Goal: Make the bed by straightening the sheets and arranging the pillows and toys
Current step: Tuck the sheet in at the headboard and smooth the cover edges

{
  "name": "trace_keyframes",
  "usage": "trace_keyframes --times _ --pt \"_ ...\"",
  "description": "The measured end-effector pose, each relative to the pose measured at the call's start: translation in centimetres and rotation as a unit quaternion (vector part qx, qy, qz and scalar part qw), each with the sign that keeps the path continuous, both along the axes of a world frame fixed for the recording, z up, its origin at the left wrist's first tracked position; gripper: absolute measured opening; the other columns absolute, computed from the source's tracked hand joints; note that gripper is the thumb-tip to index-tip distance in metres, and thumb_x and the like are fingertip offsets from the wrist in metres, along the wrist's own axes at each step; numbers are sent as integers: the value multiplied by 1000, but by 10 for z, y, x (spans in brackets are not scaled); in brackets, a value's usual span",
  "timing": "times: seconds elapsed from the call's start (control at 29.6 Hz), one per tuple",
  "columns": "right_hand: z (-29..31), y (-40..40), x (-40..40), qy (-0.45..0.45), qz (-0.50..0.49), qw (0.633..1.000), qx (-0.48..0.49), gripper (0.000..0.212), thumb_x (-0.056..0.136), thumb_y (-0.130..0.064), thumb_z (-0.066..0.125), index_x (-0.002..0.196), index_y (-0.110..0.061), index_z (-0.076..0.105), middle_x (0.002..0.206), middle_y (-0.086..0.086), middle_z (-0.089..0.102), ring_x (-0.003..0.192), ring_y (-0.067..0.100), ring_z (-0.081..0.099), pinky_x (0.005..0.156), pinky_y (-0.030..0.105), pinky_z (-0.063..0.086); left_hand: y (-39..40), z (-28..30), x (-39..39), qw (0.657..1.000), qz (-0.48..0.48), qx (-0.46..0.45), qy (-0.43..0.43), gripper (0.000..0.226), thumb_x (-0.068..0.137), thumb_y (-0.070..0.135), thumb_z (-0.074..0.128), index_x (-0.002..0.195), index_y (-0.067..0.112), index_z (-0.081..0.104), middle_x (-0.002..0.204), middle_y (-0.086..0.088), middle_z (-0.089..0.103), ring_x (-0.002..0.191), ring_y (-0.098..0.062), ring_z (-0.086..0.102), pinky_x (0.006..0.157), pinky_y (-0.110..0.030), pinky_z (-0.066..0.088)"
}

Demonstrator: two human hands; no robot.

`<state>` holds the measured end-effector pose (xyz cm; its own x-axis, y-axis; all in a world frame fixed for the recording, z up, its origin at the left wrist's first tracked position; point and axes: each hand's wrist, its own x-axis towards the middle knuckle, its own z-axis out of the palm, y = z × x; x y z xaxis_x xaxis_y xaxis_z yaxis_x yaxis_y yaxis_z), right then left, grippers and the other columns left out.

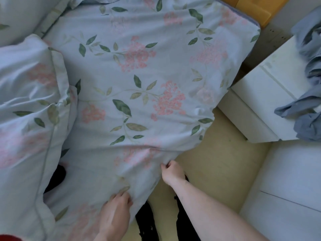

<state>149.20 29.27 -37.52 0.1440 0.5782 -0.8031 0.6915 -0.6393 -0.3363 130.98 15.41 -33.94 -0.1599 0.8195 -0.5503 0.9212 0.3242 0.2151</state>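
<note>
At nine o'clock your pillow (26, 105) runs off the frame, and a second pillow (19, 16) at eleven is cut by the corner. The sheet (139, 75) hides your left hand's (115, 211) fingertips. At three, the grey cloth (309, 70) and white cabinet (264, 101) are cropped. A red thing (8, 238) at seven is too cropped to identify.

Matt floral cotton-like cloth sheet (139, 75); smooth, faintly glossy white cabinet (260, 105).

Bed (250, 20) filling frame centre, covered by floral sheet (139, 75); matching pillows (29, 94) at left edge (two, stacked toward upper left). Yellowish floor (217, 171) lower right.
</note>
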Motion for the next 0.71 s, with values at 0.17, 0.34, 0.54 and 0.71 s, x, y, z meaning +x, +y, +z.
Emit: trace_keyframes --times 0.17,0.34,0.54,0.71 --pt "-4 -28 5 -18 -21 996 85 37 95 -19 52 61 -17 39 63 1 48 63 25 46 57 34 35 -23 -1 -4 998 -26 60 -8 30 91 25 65 72 29 43 83 12 59 72 -16 47 56 -33 32" --pt "35 -78 19 46 54 991 111 40 99 -13 50 61 -17 37 58 -6 41 59 14 36 54 29 26 -60 2 -17 997 -73 23 -17 46 71 16 85 69 29 41 74 12 54 65 -15 53 46 -31 39" --pt "22 -99 17 29 13 994 102 37 94 -10 51 60 -19 39 57 -5 45 54 14 36 52 30 27 -87 5 -21 1000 -2 22 -21 37 81 26 79 72 34 44 75 17 55 70 -10 52 53 -28 37" --pt "9 -76 3 -11 -118 986 113 34 90 -3 47 62 -17 36 62 1 44 63 23 36 56 33 27 -98 11 -17 991 132 -4 -16 16 86 39 69 86 36 52 88 18 56 88 -10 55 69 -32 52"
